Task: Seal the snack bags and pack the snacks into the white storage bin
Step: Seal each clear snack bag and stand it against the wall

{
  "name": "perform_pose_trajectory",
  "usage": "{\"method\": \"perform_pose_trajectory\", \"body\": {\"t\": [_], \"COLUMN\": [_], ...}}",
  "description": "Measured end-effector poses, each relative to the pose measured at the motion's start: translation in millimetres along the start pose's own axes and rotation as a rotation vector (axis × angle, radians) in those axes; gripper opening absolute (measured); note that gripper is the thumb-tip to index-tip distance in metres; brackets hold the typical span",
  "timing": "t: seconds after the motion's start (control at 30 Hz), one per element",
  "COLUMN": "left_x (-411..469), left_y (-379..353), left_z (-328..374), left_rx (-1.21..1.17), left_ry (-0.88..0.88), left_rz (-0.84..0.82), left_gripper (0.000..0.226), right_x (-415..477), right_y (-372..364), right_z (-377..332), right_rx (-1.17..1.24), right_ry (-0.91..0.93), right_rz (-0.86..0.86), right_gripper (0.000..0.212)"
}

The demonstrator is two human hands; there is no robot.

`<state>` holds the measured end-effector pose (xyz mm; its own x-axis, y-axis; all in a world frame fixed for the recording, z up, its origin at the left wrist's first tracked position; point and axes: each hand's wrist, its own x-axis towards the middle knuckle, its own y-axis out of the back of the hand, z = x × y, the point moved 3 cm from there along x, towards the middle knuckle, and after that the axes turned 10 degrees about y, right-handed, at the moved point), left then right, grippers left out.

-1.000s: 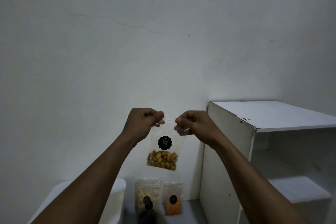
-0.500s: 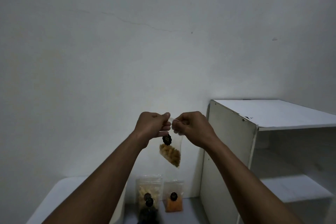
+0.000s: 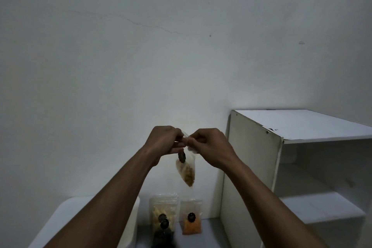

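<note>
Crinkled clear snack bag [image 3: 186, 169], pinched between hands.

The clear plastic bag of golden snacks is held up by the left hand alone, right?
No. The head view shows both the left hand and the right hand pinching the top of the clear plastic bag of golden snacks.

Dim, flat light with a cold grey-blue cast; brightest patch on the pale plaster wall [image 3: 181, 66] just behind the left hand [image 3: 164, 141] and right hand [image 3: 211, 147], fading toward the corners; insides of the white laminate shelf unit [image 3: 261, 157] in soft shade; small clear plastic snack bag [image 3: 187, 171] smeared by motion blur; dark-filled clear pouch [image 3: 163, 237] at bottom edge unsharp; shelf uprights lean, wide-angle distortion.
</note>
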<state>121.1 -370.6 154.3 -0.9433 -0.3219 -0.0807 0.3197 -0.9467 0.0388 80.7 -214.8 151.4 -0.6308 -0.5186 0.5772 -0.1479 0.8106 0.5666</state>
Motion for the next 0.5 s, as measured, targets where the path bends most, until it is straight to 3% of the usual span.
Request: {"method": "perform_pose_trajectory", "body": {"t": [0.07,0.27,0.5], "left_x": [-0.2,-6.2,-10.5], "left_y": [1.6,0.6,2.2], "left_z": [0.7,0.7,-6.1], "left_rx": [0.047,0.199,0.163], "left_ry": [-0.052,-0.119,-0.141], "left_rz": [-0.030,-0.142,-0.207], "left_gripper": [0.019,0.014,0.017], "right_x": [0.3,-3.3,-5.0], "right_y": [2.0,9.3,8.4], "right_z": [0.7,-2.3,0.0], "right_rx": [0.183,0.450,0.611], "right_ry": [-0.078,-0.223,-0.292], "right_rz": [0.002,-0.075,-0.129], "right_gripper": [0.030,0.014,0.010]}}
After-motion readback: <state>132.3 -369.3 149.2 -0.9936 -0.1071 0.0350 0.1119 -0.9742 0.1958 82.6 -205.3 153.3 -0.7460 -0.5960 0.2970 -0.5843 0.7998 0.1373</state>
